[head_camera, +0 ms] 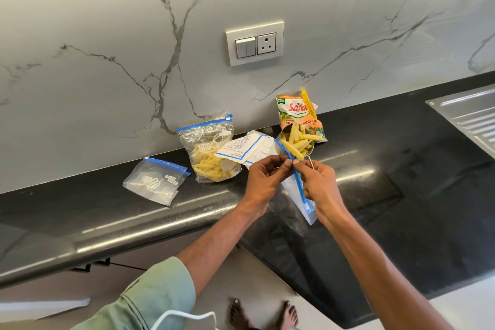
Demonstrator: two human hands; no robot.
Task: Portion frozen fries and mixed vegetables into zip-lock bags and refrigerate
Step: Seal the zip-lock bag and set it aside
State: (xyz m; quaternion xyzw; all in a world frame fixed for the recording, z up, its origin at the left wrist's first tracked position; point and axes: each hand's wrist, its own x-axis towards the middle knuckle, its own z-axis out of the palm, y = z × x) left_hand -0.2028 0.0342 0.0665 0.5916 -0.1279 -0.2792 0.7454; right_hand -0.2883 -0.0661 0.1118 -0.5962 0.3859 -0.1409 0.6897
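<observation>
My left hand and my right hand both pinch the blue zip strip of an empty clear zip-lock bag above the black counter. Just behind the hands, a steel cup holds pale frozen fries. A zip-lock bag partly filled with fries stands against the wall to the left. An orange pack of frozen mixed vegetables with a yellow clip leans on the wall behind the cup. A white fries packet lies between the filled bag and the cup.
A flat stack of empty zip-lock bags lies at the left on the counter. A steel sink drainboard is at the far right. A switch and socket plate is on the marble wall. Bare feet stand on the floor below.
</observation>
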